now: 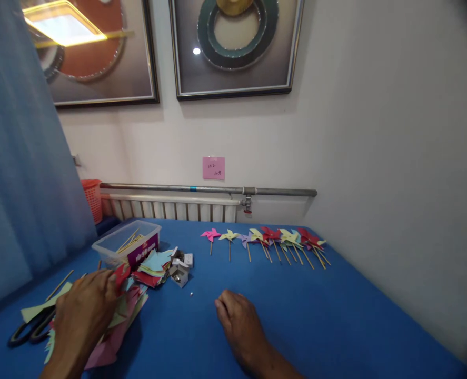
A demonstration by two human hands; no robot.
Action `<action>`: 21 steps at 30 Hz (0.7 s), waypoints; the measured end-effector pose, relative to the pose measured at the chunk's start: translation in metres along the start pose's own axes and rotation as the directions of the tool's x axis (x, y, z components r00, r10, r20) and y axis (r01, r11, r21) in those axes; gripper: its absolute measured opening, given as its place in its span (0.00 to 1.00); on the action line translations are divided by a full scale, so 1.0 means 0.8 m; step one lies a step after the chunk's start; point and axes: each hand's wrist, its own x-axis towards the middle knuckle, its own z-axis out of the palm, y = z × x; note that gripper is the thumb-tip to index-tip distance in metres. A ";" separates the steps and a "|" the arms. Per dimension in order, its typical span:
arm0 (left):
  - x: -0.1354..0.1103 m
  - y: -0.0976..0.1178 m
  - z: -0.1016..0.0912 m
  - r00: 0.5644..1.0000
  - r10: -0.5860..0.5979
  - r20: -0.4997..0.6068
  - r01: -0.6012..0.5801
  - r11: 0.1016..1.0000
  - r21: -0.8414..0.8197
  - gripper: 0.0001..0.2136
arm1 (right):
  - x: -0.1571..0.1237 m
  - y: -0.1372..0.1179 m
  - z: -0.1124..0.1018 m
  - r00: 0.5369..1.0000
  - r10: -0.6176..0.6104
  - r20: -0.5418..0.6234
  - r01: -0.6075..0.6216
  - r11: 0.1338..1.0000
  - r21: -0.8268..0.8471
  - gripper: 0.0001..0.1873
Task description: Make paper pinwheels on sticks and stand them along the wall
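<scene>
Blue tablecloth [296, 316], pink-yellow-red pinwheels [268, 239], black-handled scissors [31, 329], orange basket [93, 197].

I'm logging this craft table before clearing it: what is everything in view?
table: one, blue cover, foreground
pinwheels: one overlapping row, count unclear, pink, yellow, purple, red, far side
plastic box: one, clear, purple label, sticks inside, rear left
paper pieces: one pile, mixed colours, before the box
small boxes: a few, whitish, right of the pile
scissors: one pair, black handles, left edge
basket: one, orange, behind the table
note: one, pink, on wall
framed pictures: two, dark frames, on wall
left hand: one, on the paper pile
right hand: one, empty, resting on table
</scene>
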 end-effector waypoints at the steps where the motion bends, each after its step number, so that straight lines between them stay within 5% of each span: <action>1: 0.000 -0.002 0.001 0.999 -0.001 -0.049 0.002 1.000 0.020 0.22 | 0.001 0.001 -0.001 1.000 0.007 -0.004 -0.007 1.000 -0.001 0.15; 5: -0.006 -0.014 0.011 0.990 0.006 -0.140 -0.008 1.000 -0.008 0.22 | 0.002 0.002 -0.002 0.999 0.040 0.013 -0.040 0.999 0.006 0.16; 15: -0.016 0.007 0.024 0.989 0.083 0.121 -0.089 0.995 0.041 0.19 | 0.003 0.002 -0.001 0.996 0.066 0.064 -0.067 0.998 0.015 0.16; 21: -0.018 0.011 0.020 0.988 0.149 0.027 -0.150 0.988 0.024 0.19 | 0.003 0.006 0.003 0.994 0.074 0.077 -0.076 0.996 0.035 0.16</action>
